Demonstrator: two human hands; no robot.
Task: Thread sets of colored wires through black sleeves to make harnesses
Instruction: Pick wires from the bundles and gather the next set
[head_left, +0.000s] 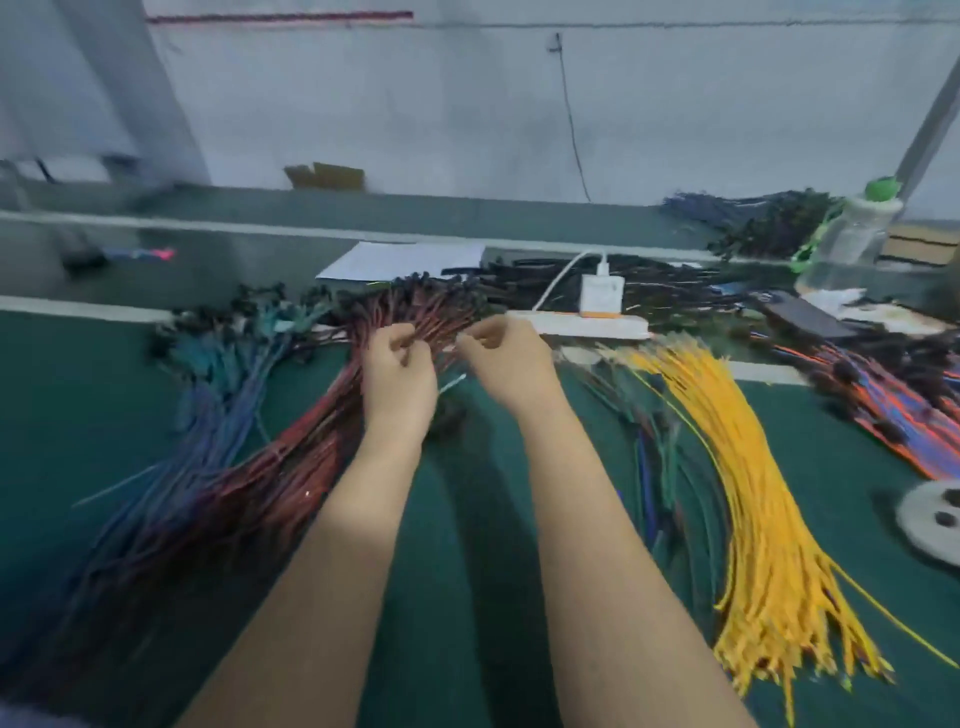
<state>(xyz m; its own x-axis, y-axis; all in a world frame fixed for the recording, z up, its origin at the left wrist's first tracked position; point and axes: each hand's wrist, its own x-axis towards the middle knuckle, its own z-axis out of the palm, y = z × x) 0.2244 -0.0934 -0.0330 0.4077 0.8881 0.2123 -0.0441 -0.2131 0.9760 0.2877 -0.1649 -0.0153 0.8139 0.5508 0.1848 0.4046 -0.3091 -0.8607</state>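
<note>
yellow plastic wires (748, 519) lie bunched on the green desk (467, 571), near right. dark red wires (291, 467) fan out on the left. over their far ends the left hand (400, 374) and right hand (501, 364) curl their fingers close together; too blurry to tell what they pinch. i think a set is being picked. next the tips must line up for one of what look like black sleeves (675, 291) piled farther back.
</note>
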